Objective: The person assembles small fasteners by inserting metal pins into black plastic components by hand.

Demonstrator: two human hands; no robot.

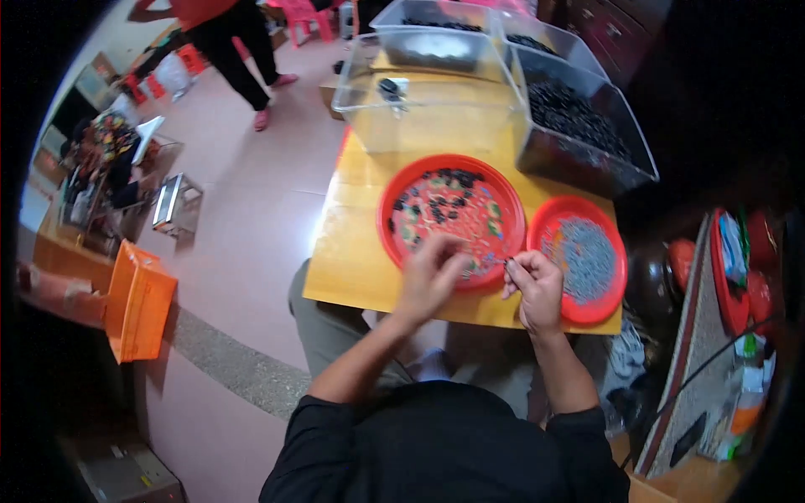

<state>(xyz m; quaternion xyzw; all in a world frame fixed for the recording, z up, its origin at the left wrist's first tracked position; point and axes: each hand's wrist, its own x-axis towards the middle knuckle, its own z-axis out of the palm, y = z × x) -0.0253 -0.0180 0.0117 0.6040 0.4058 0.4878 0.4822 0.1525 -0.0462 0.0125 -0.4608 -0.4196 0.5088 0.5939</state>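
My left hand (433, 272) rests over the near rim of a large red tray (401, 194) that holds small black parts, its fingers curled around something tiny that I cannot make out. Beside it, my right hand (534, 283) pinches a small thin metal piece (506, 261) between thumb and fingers, over the gap between the large tray and a smaller red tray (610, 295) filled with small grey parts. Both trays lie on a yellow wooden table (352, 251).
Clear plastic bins (419, 109) stand at the table's far end; one on the right (587, 126) holds many black parts. A person in black trousers (239, 50) stands on the pink floor. An orange crate (138, 302) sits at left, cluttered shelves at right.
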